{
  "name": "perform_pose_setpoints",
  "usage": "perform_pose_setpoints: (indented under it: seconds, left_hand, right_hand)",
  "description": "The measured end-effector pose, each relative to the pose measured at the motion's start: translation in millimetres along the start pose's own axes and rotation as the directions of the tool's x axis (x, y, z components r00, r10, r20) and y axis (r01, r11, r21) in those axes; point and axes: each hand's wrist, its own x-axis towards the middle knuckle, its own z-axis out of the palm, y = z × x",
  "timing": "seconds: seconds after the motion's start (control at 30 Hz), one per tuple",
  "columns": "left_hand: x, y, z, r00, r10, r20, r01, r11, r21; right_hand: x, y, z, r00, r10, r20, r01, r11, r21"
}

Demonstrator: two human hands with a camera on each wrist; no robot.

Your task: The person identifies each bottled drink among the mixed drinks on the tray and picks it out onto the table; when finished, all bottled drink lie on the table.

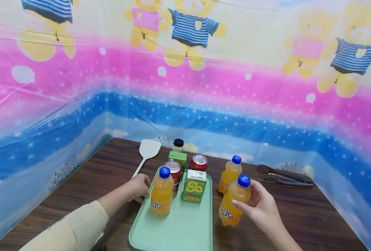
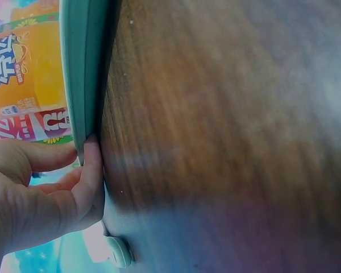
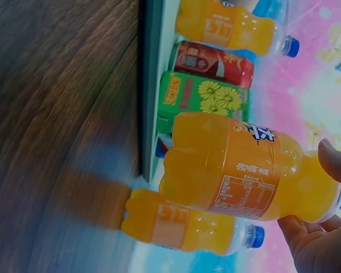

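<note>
My right hand [image 1: 263, 205] pinches an orange soda bottle [image 1: 234, 200] near its neck, right of the green tray [image 1: 185, 230]; in the right wrist view the bottle [image 3: 227, 168] hangs clear of the table. The left hand [image 1: 138, 188] grips the tray's left rim, thumb above and fingers beneath, as the left wrist view shows at the rim [image 2: 79, 74]. On the tray stand another orange bottle [image 1: 162, 193], a green flower carton [image 1: 194, 186], two red cans [image 1: 174, 168] [image 1: 199, 162] and a second green carton [image 1: 177, 157]. A third orange bottle [image 1: 230, 174] stands right of the tray.
A white spatula [image 1: 149, 149] lies left behind the tray. A black-capped jar [image 1: 178, 144] stands at the back. Two dark utensils [image 1: 287, 178] lie at the right rear of the brown table [image 1: 304, 216]. Printed curtains surround the table.
</note>
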Motion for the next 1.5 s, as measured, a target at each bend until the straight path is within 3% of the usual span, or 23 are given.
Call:
perform_pose_setpoints:
  seconds: [0.23, 0.43, 0.83, 1.5]
  left_hand:
    - [0.8, -1.7, -1.2, 1.0, -0.001, 0.004, 0.001, 1.0, 0.004]
    - [0.6, -1.8, -1.0, 1.0, 0.003, 0.005, -0.003, 1.0, 0.006]
    - [0.0, -1.3, -0.3, 1.0, 0.009, 0.003, -0.009, 1.0, 0.005]
    - [0.5, -2.4, 0.2, 1.0, 0.003, 0.002, -0.003, 1.0, -0.01]
  right_hand:
    - [7.6, 11.9, 1.5, 0.994, 0.106, -0.008, -0.106, 0.994, 0.002]
    - [9.8, 19.8, 4.2, 0.989, 0.145, -0.013, -0.145, 0.989, 0.004]
    - [10.7, 28.5, 12.0, 0.99, 0.137, -0.026, -0.138, 0.99, -0.016]
    - [14.5, 33.7, 19.0, 0.977, 0.212, -0.032, -0.212, 0.977, -0.005]
